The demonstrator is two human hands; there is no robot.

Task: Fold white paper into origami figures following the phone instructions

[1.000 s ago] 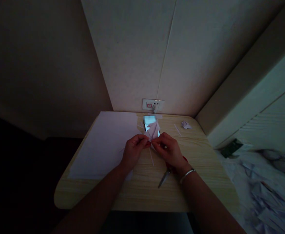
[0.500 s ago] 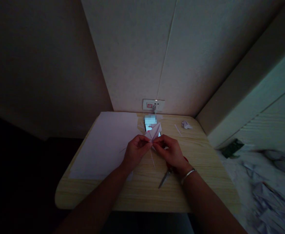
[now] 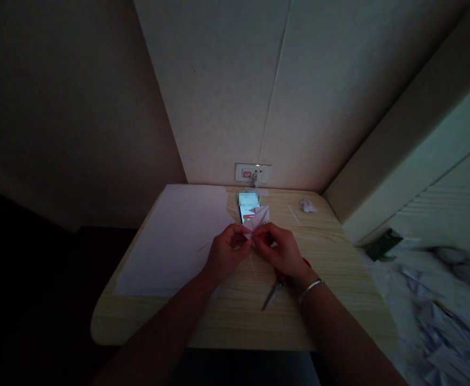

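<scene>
Between my fingertips is a small piece of folded white paper (image 3: 260,215), its creased points sticking up away from me. My left hand (image 3: 229,251) pinches its lower left side. My right hand (image 3: 278,247) pinches it from the right, fingertips nearly meeting the left ones. Behind the paper lies a phone (image 3: 249,200) with its screen lit, partly covered by the paper. Scissors (image 3: 273,295) with red handles rest on the table under my right wrist, the handles mostly hidden. A thin paper strip (image 3: 253,265) lies just below my fingertips.
A stack of white sheets (image 3: 170,241) covers the left of the wooden table (image 3: 235,332). A small folded paper (image 3: 307,206) and another strip (image 3: 293,214) lie at the back right. A wall socket (image 3: 253,172) with a plug is behind. Crumpled papers (image 3: 447,343) lie beyond the right edge.
The folded paper has shifted slightly to the right and tilted in my fingers, uncovering more of the phone screen. Both hands keep pinching it in almost the same place.
</scene>
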